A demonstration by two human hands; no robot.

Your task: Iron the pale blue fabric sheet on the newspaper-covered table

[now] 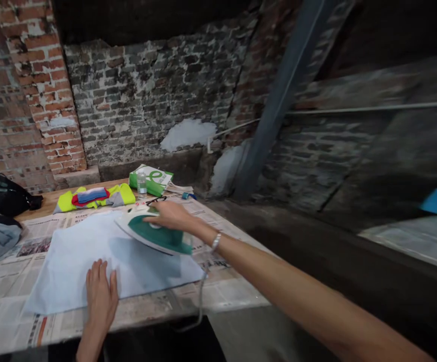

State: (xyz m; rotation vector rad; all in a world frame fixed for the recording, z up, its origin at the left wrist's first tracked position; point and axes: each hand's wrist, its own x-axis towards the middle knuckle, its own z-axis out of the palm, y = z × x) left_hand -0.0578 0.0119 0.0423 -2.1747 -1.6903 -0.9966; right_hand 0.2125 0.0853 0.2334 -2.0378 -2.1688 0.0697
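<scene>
Steam iron [154, 234] clamped in right hand [171, 216], left hand [100, 296] open on cloth [71, 266], newspapered table [226, 271], brick wall [146, 100] behind

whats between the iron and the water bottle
In the head view, black glasses lie on the newspaper between the green iron and the plastic water bottle.

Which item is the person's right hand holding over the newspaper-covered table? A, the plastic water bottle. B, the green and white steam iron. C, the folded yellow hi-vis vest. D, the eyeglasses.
B. The right hand grips the handle of the green and white steam iron, which is over the pale blue cloth.
</scene>
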